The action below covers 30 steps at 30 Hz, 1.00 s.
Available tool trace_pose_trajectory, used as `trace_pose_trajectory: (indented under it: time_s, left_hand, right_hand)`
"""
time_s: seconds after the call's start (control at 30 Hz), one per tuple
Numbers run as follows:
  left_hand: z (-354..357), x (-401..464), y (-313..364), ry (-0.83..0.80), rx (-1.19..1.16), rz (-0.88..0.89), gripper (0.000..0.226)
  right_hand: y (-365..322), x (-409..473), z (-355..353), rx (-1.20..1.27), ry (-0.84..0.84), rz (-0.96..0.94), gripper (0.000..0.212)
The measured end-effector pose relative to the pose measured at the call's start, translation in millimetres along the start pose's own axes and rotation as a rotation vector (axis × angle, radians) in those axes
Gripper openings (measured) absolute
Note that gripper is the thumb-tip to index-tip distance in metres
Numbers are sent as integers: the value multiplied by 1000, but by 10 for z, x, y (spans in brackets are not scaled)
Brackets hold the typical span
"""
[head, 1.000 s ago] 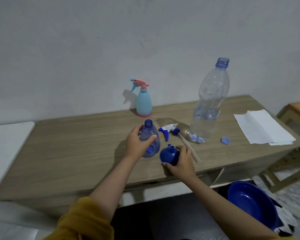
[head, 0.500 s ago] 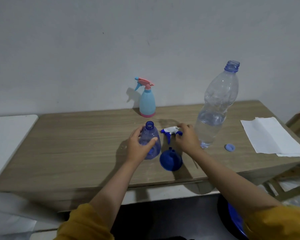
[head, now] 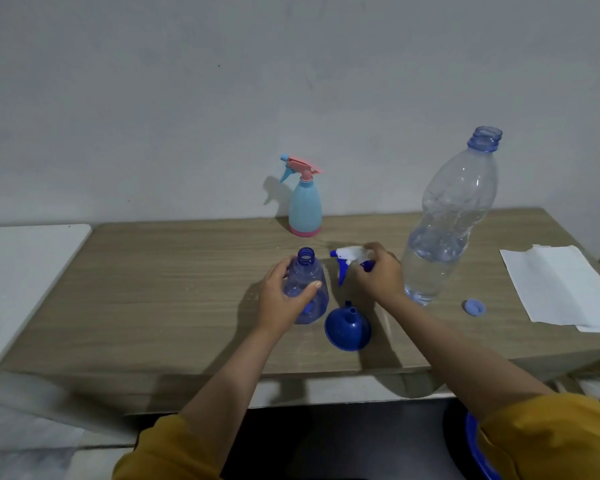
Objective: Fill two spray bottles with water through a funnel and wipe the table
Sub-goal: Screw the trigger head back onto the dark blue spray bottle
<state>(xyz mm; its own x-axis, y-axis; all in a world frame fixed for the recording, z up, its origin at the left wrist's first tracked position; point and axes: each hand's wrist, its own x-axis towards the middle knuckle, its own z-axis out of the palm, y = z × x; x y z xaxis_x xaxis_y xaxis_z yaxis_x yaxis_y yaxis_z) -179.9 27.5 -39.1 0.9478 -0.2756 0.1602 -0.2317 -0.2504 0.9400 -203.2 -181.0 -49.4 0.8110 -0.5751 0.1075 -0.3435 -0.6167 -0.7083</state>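
Observation:
My left hand (head: 282,299) grips the small clear-blue spray bottle (head: 309,289), which stands upright and uncapped on the wooden table (head: 153,289). My right hand (head: 378,275) is closed on the white-and-blue spray head (head: 347,256), lifted just off the table to the right of that bottle. A blue funnel (head: 347,327) lies upside down on the table in front of both hands. A light-blue spray bottle with a pink trigger (head: 305,206) stands capped near the wall. The large clear water bottle (head: 447,233), uncapped and partly filled, stands to the right of my right hand.
A blue bottle cap (head: 474,307) lies to the right of the water bottle. White paper towels (head: 565,289) sit at the table's right end. A white surface (head: 18,271) adjoins the table on the left. A blue basin's rim (head: 478,455) shows below the table at lower right.
My right hand let go of the funnel, left it upside down on the table, then moved back to the spray head and took hold of it. My left hand stayed on the small bottle.

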Motion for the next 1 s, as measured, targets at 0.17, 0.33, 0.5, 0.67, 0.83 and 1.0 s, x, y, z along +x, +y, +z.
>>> trace_pose_trajectory:
  time_s: [0.17, 0.33, 0.5, 0.67, 0.83, 1.0]
  left_hand:
    - [13, 12, -42, 9, -19, 16, 54]
    - [13, 7, -35, 15, -18, 35, 51]
    - [-8, 3, 5, -10, 13, 13, 54]
    - [-28, -8, 71, -28, 3, 2, 52]
    - [-28, -2, 92, -62, -71, -51, 58]
    - [-35, 4, 90, -97, -86, -75, 57]
  right_hand:
    - [-348, -18, -223, 216, 16, -124, 67]
    - [-902, 28, -627, 300, 92, -266, 51]
    - [-1423, -24, -1006, 451, 187, -377, 46]
    - [-1660, -157, -1038, 554, 213, -436, 47]
    - [-1750, -301, -960, 632, 203, -467, 50]
    - [-1824, -292, -1016, 597, 262, -517, 46]
